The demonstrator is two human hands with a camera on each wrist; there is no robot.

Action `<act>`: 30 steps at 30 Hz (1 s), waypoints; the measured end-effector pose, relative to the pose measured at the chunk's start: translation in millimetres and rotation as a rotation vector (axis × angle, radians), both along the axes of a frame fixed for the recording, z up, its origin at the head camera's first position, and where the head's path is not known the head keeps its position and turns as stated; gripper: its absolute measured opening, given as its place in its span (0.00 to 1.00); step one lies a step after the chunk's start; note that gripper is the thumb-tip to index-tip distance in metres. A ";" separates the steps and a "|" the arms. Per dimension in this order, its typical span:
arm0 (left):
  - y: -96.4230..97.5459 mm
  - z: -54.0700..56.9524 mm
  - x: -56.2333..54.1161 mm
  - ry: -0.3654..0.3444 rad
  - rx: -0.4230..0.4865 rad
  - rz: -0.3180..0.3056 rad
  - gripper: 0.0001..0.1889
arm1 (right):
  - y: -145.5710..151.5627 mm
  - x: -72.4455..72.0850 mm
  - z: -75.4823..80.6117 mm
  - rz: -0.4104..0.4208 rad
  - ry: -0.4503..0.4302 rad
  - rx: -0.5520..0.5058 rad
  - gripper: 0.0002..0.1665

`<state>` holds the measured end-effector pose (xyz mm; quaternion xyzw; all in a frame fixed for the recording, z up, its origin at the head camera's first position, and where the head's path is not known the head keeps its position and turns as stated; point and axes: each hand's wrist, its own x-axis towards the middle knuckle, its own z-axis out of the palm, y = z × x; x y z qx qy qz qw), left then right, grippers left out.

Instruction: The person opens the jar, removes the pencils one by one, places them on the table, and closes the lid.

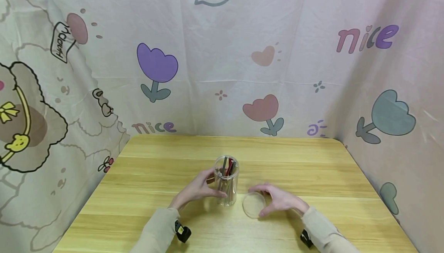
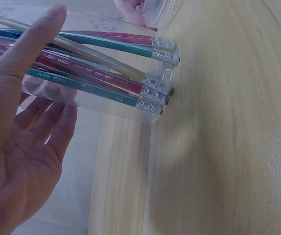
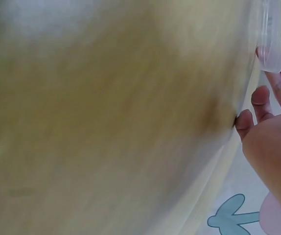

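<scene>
1. A tall, round, clear jar (image 1: 233, 193) is up on its end over the light yellow wooden table (image 1: 156, 172). I cannot tell if its bottom touches the wood, or if it is glass or plastic.
2. Long, thin pencils (image 2: 101, 76) are inside the jar. Some are red, some are green and one is yellow-brown. They lean this way and that, with their silver ends down at the jar's bottom. The jar's top has no cover on it.
3. The left hand (image 1: 199, 186) is on the left side of the jar and holds it. The thumb goes across the near side, and the fingers bend around the other side.
4. The right hand (image 1: 277, 199) is to the right of the jar. It holds a flat, round, see-through lid (image 1: 254, 204) by the edge, between thumb and fingers.
5. The lid is just beside the jar, on its right, and does not touch it.
6. Two beige sleeves (image 1: 157, 226) are on the near side of the jar, one on each arm.
7. Far behind the jar hangs a pale cloth (image 1: 208, 60) with flowers, hearts and words on it.
</scene>
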<state>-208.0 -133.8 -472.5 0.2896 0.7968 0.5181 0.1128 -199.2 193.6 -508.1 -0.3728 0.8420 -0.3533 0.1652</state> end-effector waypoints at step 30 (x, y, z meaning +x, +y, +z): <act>0.2 0.9 0.5 -0.018 0.002 0.007 0.38 | -9.1 -3.8 -7.5 0.011 0.091 -0.029 0.48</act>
